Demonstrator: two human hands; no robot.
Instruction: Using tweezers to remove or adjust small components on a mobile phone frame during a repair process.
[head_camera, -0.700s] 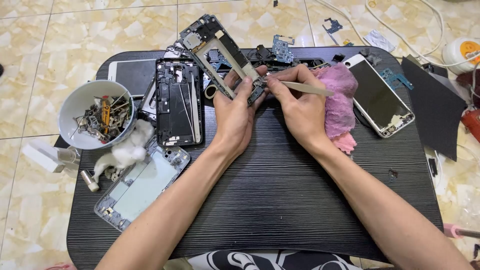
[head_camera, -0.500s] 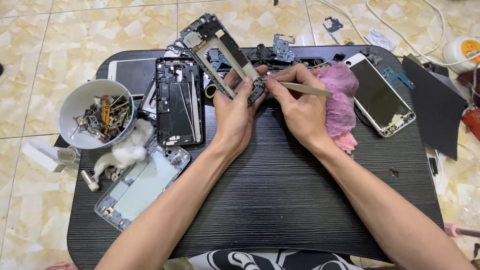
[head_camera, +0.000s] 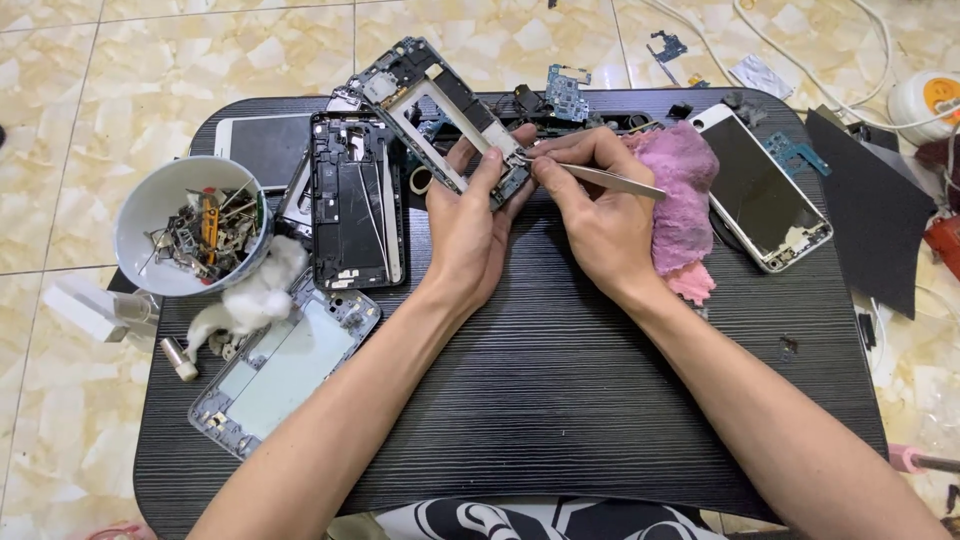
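Note:
My left hand (head_camera: 468, 225) grips the near end of a stripped phone frame (head_camera: 420, 100), tilted up off the black table (head_camera: 560, 380). My right hand (head_camera: 590, 205) pinches metal tweezers (head_camera: 600, 178) whose tips touch the frame's lower corner by my left thumb. The tweezers' back end points right, over a pink cloth (head_camera: 685, 195).
A white bowl (head_camera: 160, 205) of screws and small parts stands at the left, with cotton wool (head_camera: 255, 295) beside it. A black phone chassis (head_camera: 355, 200), a pale frame (head_camera: 285, 365) and a phone with a dark screen (head_camera: 765, 190) lie around. Circuit boards (head_camera: 567, 92), cables and a black sheet (head_camera: 870, 210) sit at the edges.

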